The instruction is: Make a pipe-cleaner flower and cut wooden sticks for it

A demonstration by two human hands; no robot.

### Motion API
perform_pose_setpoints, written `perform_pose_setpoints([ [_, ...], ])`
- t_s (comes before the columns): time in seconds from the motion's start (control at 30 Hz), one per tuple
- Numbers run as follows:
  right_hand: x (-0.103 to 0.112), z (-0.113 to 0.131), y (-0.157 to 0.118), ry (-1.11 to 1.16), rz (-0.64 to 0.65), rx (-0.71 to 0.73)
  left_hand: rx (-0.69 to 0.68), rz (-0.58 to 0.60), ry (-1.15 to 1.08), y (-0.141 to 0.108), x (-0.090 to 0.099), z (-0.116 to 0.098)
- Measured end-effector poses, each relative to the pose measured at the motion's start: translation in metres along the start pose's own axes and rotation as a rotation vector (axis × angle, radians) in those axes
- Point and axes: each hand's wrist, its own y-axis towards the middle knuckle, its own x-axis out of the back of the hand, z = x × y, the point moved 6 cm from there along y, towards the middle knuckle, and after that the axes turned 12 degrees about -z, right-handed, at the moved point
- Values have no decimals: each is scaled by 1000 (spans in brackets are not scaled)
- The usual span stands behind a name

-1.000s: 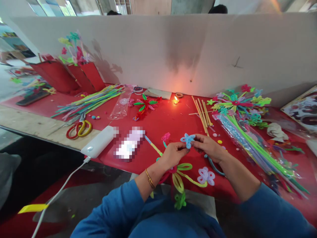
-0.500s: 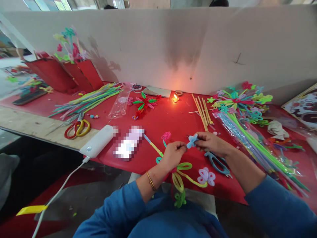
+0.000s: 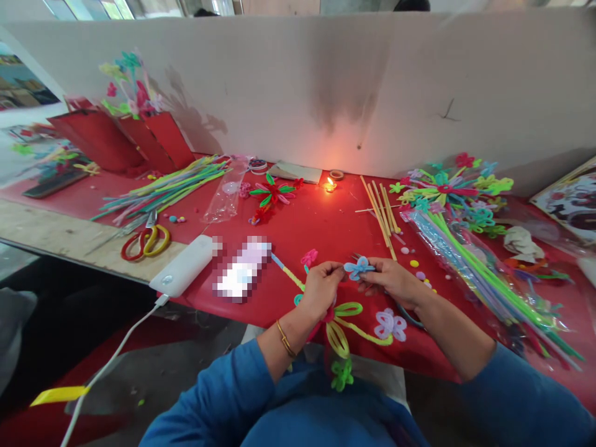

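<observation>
A small light-blue pipe-cleaner flower (image 3: pixel 357 268) is pinched by its right side in my right hand (image 3: pixel 395 282). My left hand (image 3: pixel 323 285) is closed, its fingertips pinched at the flower's left petal. Thin dark points stick up just behind the petals; I cannot tell what they are. Beneath my left hand lies a larger pipe-cleaner piece with yellow-green loops (image 3: pixel 338 338), a lilac flower (image 3: pixel 390 325), a green flower (image 3: pixel 342 374) and a pink flower (image 3: pixel 309 257). A blue-grey handle (image 3: pixel 410 316) shows partly under my right wrist.
A lit flame (image 3: pixel 330 185) burns towards the back of the red table. Wooden sticks (image 3: pixel 379 208) and bagged pipe cleaners (image 3: pixel 447 261) lie to the right. At left are red-and-yellow scissors (image 3: pixel 146 241), a white power bank (image 3: pixel 184 267) with a cable, and loose pipe cleaners (image 3: pixel 172 186).
My right hand has come slightly down and left, with the blue flower tilting. It now covers most of the blue-grey handle, while several pom-poms have come into view behind it.
</observation>
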Motion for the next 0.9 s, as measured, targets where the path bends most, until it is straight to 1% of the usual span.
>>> perform_pose_setpoints([
  [0.17,-4,-10,0,-12,30,-33,-31,-7,-8,3,-2,4],
  [0.27,2,-11,2,31,-17,-51,-112,51,84,3,-4,0],
  [0.33,10,-12,5,63,-67,-63,-216,63,195,2,1,-7],
  [0.4,17,-14,9,78,-99,-81,-346,10,336,1,17,-16],
  [0.47,22,-20,12,77,-111,-103,-492,21,522,-1,33,-21],
  [0.53,26,-27,15,49,-119,-120,-654,81,757,-2,48,-20],
  [0.57,28,-30,16,20,-127,-121,-715,134,890,-2,53,-17],
  [0.63,34,-34,20,-88,-167,-86,-784,170,1100,0,65,-9],
  [0.7,43,-32,24,-251,-239,15,-823,225,1234,1,69,-4],
  [0.8,56,-19,21,-415,-331,165,-858,308,1345,2,64,-4],
  [0.9,67,-9,9,-393,-363,195,-871,389,1384,5,56,-8],
])
